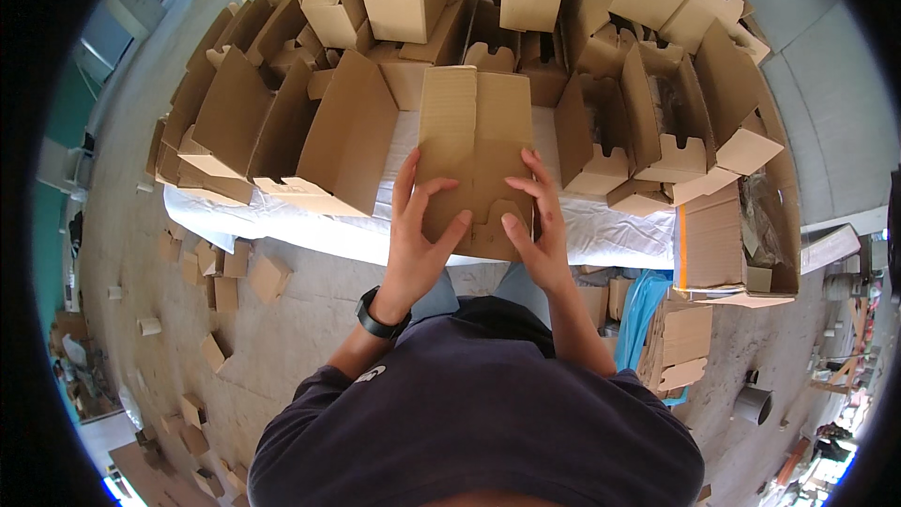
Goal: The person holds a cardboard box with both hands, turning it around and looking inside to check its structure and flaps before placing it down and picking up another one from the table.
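A brown cardboard box [477,127] is directly in front of me, its long top face toward me, with a seam down the middle and a curved tab cut near its lower end. My left hand [422,225] grips its left side, thumb and fingers bent onto the top face. On the opposite side my right hand [542,225] holds the box the same way, thumb near the curved tab. The box is over the near part of a white cloth [601,235] that covers the table; its underside is hidden.
Open cardboard boxes [352,131] crowd the table's left side, with more boxes [666,122] on the right and stacked at the back. A larger carton [711,235] is at the right end. Cardboard pieces [225,272] litter the floor; a blue plastic sheet [641,314] hangs below the table.
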`<move>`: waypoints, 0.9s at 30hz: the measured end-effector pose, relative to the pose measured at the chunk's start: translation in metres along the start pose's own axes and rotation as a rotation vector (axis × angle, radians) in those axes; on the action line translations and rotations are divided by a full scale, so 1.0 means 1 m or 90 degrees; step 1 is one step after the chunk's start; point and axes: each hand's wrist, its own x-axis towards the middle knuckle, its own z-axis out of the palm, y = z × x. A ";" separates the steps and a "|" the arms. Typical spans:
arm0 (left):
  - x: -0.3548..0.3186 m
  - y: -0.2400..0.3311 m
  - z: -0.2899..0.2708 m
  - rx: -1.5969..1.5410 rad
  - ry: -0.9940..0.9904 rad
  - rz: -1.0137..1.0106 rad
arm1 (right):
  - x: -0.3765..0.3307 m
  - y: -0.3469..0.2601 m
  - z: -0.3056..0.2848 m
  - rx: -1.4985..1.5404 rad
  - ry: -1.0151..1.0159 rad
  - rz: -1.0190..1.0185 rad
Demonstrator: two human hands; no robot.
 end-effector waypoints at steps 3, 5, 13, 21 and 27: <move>0.001 -0.002 -0.003 -0.009 0.006 -0.026 | -0.002 0.000 0.000 0.030 0.003 0.015; 0.000 -0.004 -0.003 -0.039 0.015 -0.040 | -0.005 0.004 0.000 0.079 0.012 0.031; -0.003 -0.022 -0.001 -0.137 0.026 -0.064 | -0.007 0.011 -0.005 0.228 0.068 0.099; -0.001 -0.016 0.001 -0.184 0.012 -0.104 | -0.006 0.011 0.003 0.249 0.040 0.095; -0.003 -0.020 0.005 -0.134 0.005 -0.082 | -0.009 0.012 0.007 0.212 0.040 0.113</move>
